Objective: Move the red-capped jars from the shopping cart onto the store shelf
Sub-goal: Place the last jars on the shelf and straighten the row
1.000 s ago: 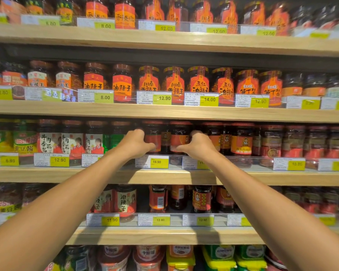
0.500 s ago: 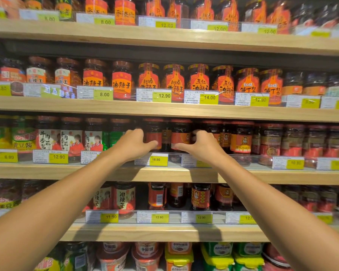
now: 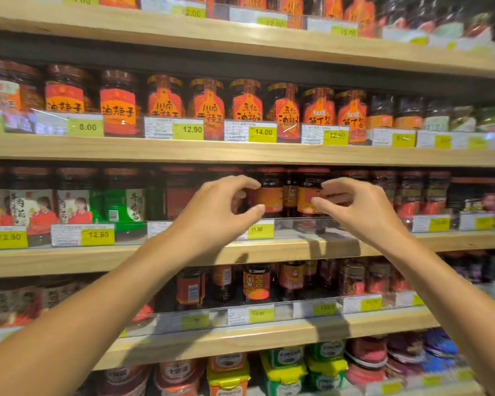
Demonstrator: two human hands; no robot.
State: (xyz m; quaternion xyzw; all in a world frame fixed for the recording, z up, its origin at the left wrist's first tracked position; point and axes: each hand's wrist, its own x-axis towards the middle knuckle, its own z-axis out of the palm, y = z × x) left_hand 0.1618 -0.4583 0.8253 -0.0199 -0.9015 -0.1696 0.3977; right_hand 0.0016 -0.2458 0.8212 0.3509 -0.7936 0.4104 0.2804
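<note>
Two red-capped jars with orange labels stand side by side on the middle shelf (image 3: 269, 252), one (image 3: 270, 195) on the left and one (image 3: 307, 195) on the right, behind a clear rail. My left hand (image 3: 220, 207) hovers just left of them, fingers curled apart, holding nothing. Just right of the jars my right hand (image 3: 360, 207) is also open and empty. Neither hand touches a jar. The shopping cart is out of view.
Wooden shelves run above and below, packed with sauce jars and yellow price tags such as 12.90 (image 3: 97, 234). More red-capped jars (image 3: 412, 195) fill the same shelf to the right, white-labelled jars (image 3: 75, 201) to the left.
Both hands have let go of the two jars and drawn back from the shelf, fingers now spread. The view has shifted left and down a little.
</note>
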